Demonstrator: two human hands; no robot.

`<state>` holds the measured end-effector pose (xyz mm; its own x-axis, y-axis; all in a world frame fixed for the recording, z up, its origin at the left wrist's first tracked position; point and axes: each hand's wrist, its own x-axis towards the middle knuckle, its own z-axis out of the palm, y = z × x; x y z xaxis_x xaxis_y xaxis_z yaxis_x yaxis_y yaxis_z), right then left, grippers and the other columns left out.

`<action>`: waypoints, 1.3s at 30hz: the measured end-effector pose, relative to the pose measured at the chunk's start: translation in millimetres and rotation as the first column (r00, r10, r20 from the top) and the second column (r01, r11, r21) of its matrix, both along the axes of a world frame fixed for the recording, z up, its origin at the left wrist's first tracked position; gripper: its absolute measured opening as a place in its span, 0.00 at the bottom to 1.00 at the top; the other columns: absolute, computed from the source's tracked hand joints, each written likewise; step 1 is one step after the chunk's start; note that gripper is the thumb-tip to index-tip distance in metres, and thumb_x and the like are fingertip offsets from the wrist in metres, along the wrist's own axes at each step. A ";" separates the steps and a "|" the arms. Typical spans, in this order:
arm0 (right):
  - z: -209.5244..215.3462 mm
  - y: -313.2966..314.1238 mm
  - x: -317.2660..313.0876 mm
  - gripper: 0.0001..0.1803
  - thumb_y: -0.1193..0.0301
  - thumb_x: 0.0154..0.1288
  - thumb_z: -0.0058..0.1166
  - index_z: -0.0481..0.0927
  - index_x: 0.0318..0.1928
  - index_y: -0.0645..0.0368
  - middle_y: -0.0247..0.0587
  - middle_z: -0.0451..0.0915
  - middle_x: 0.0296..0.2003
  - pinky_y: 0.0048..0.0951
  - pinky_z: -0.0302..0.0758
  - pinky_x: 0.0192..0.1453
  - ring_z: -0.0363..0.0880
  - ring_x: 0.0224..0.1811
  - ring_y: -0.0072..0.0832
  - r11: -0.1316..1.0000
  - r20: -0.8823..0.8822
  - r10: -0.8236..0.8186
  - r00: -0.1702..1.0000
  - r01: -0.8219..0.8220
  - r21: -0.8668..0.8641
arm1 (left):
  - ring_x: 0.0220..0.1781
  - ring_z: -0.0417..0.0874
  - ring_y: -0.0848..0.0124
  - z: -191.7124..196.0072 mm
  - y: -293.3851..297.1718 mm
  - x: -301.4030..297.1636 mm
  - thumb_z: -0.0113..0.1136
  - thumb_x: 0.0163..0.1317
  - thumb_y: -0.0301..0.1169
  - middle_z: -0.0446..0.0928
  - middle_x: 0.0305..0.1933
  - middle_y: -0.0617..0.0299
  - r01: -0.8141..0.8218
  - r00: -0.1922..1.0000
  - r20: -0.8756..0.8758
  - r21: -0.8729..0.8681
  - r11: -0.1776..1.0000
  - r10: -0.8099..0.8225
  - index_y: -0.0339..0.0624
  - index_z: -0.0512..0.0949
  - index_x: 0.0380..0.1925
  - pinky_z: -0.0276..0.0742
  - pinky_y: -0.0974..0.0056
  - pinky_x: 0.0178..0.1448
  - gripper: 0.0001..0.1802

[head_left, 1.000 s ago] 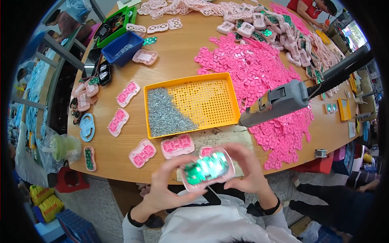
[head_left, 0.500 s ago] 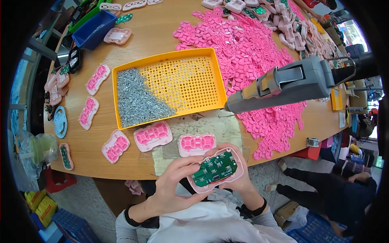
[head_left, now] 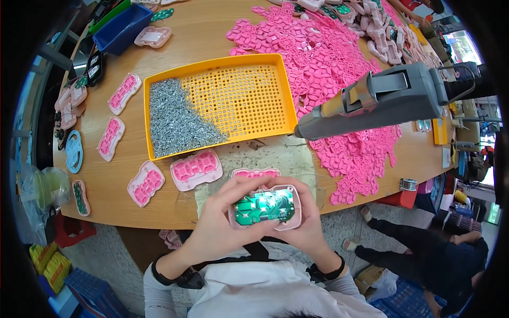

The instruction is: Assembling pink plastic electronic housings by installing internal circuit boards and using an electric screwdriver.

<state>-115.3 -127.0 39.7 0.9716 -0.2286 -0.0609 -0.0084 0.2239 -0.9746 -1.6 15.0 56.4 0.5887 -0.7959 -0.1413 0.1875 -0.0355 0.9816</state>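
A pink shell [head_left: 290, 220] with a green circuit board [head_left: 264, 207] seated is clamped by left hand [head_left: 222, 225] and right hand [head_left: 302, 230] fingers — screws [head_left: 175, 124], at eleven o'clock, judged not yet driven.

Casing [head_left: 290, 220] held in the hands: pale pink, carrying a green circuit board [head_left: 263, 206] with white patches. Tray [head_left: 159, 80]: orange-yellow, floor patterned with a regular grid of holes; silver-grey screws [head_left: 175, 124] cover its left part. Keypad heap [head_left: 328, 63]: bright pink. Shells [head_left: 196, 169] on the counter [head_left: 201, 32]: pale pink rims, bright pink insets. Counter: light brown wood grain. Power screwdriver [head_left: 382, 100]: grey with an orange band. Bin [head_left: 123, 29]: blue.
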 end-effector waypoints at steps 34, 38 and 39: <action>22.6 -4.5 30.8 0.38 0.82 0.60 0.51 0.50 0.69 0.68 0.46 0.61 0.65 0.32 0.56 0.70 0.60 0.67 0.29 0.901 -0.109 -0.061 0.992 0.102 0.421 | 0.55 0.74 0.74 -5.7 -11.1 4.0 0.63 0.51 0.20 0.71 0.54 0.58 -0.176 0.984 -0.029 -0.024 0.984 0.175 0.35 0.66 0.58 0.71 0.69 0.58 0.31; 17.7 -7.3 34.7 0.37 0.82 0.62 0.49 0.51 0.70 0.67 0.45 0.61 0.65 0.31 0.58 0.70 0.61 0.67 0.28 0.892 -0.112 -0.029 0.993 0.076 0.446 | 0.56 0.73 0.73 -5.2 -11.6 4.3 0.61 0.54 0.20 0.70 0.54 0.57 -0.190 0.981 -0.038 -0.021 0.982 0.189 0.35 0.65 0.58 0.70 0.68 0.59 0.30; 16.0 -6.9 35.6 0.37 0.82 0.62 0.49 0.51 0.70 0.67 0.45 0.61 0.65 0.31 0.58 0.70 0.61 0.67 0.28 0.891 -0.113 -0.033 0.993 0.081 0.447 | 0.57 0.73 0.72 -7.2 -11.4 4.7 0.61 0.54 0.20 0.70 0.55 0.58 -0.202 0.979 -0.041 -0.018 0.979 0.201 0.35 0.65 0.59 0.69 0.68 0.60 0.30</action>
